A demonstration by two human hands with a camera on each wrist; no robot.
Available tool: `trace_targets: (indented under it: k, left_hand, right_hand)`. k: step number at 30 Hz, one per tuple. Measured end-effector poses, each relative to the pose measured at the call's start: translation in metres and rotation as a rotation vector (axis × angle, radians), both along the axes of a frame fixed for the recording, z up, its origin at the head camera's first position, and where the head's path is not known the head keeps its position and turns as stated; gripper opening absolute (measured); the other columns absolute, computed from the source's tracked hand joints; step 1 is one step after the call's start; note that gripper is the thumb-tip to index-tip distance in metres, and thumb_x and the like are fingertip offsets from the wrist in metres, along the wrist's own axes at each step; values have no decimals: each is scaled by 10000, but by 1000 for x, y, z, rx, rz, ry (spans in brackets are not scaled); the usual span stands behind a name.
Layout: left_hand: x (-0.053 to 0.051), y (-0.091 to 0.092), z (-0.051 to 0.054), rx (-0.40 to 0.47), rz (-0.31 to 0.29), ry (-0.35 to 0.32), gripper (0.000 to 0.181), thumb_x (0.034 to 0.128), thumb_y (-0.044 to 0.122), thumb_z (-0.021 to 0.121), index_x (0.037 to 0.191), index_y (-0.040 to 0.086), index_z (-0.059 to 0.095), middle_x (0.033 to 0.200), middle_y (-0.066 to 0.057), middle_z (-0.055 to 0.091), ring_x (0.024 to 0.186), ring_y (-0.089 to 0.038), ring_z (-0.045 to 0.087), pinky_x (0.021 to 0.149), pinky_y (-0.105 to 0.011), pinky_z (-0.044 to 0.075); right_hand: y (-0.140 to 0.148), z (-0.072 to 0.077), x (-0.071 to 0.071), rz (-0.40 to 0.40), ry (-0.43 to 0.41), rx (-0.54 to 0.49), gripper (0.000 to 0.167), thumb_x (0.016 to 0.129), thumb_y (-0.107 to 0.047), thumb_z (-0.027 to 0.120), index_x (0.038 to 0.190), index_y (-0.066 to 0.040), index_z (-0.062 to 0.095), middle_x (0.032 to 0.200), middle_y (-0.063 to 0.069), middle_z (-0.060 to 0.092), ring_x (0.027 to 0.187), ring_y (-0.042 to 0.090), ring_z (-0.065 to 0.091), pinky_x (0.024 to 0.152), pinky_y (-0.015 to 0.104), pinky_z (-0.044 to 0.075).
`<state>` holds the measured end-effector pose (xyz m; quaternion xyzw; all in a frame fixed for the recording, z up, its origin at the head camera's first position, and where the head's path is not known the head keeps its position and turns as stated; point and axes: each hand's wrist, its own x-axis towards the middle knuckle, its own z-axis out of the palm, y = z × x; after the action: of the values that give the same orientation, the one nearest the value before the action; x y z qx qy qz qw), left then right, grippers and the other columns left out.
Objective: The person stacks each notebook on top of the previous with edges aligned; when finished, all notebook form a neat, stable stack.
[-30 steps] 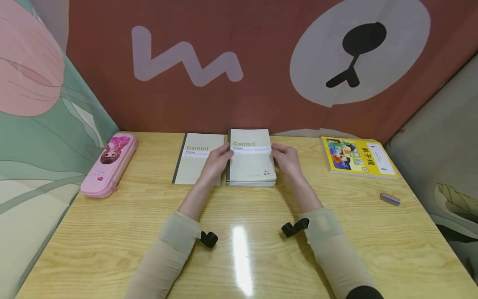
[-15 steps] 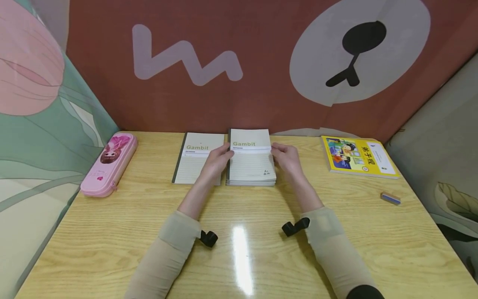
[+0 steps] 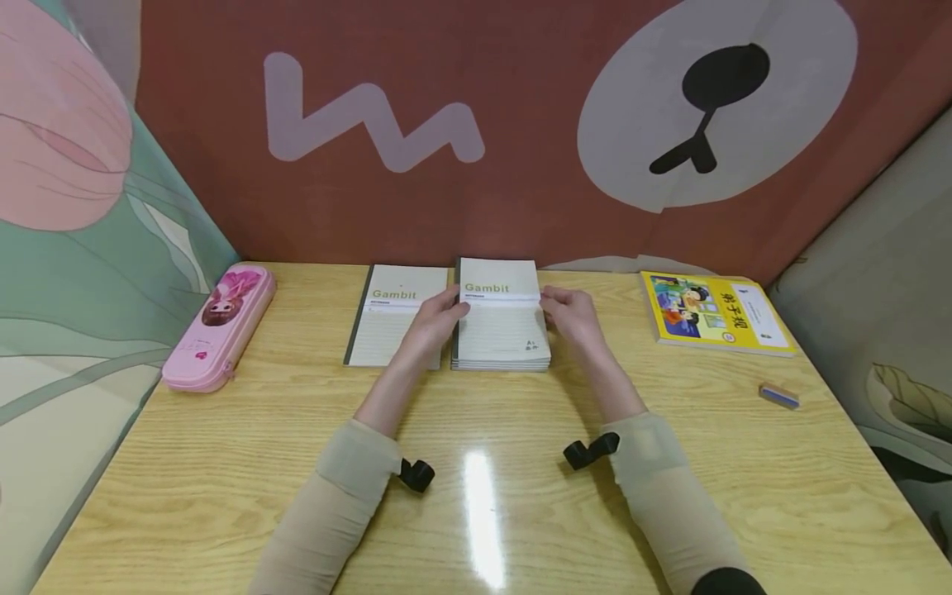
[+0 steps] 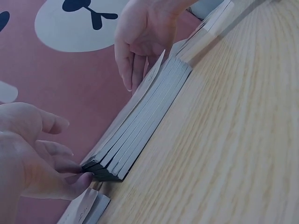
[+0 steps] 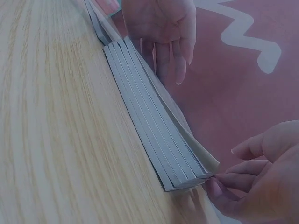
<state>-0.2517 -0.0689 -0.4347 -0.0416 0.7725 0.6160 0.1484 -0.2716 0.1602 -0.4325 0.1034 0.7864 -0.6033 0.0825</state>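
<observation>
A stack of several Gambit notebooks (image 3: 500,330) lies near the table's back edge, dark spines to the left. My left hand (image 3: 435,322) holds the stack's spine side, thumb and fingertips at its edge in the left wrist view. At the opposite side, my right hand (image 3: 573,318) holds the edge between thumb and fingertips, as the right wrist view shows. The top cover lifts slightly along the near edge in both wrist views. Another Gambit notebook (image 3: 375,335) lies flat to the left, partly hidden behind my left hand.
A pink pencil case (image 3: 219,326) lies at the left of the wooden table (image 3: 521,479). To the right are a yellow picture book (image 3: 710,314) and a small eraser (image 3: 778,396). A red-brown patterned wall (image 3: 521,207) rises directly behind the table.
</observation>
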Motion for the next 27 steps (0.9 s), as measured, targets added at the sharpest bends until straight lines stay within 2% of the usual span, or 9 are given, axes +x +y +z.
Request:
trace_targets:
  k: [8, 18, 27]
  left_hand:
    - [0, 0, -2, -11, -31, 6, 644, 1072, 313, 495, 1641, 133, 255, 1736, -21, 211, 1623, -205, 147, 1343, -370, 170]
    - [0, -1, -1, -47, -58, -25, 658, 1076, 340, 489, 1649, 150, 227, 1743, 16, 180, 1627, -200, 122, 1348, -385, 132]
    - [0, 0, -1, -47, -67, 8, 661, 1083, 319, 480, 1652, 127, 203, 1745, -18, 170, 1628, -213, 115, 1349, -393, 128]
  right_hand:
    - [2, 0, 1, 3, -17, 24, 496, 1067, -154, 514, 1521, 33, 442, 1617, 152, 440, 1436, 296, 495, 1208, 401, 449]
    - [1, 1, -1, -10, -43, 34, 498, 1058, -164, 527, 1517, 18, 462, 1598, 142, 472, 1396, 285, 525, 1186, 400, 467]
    - [1, 1, -1, 0, -56, 49, 517, 1064, -178, 523, 1539, 7, 434, 1602, 158, 463, 1416, 293, 517, 1189, 400, 468]
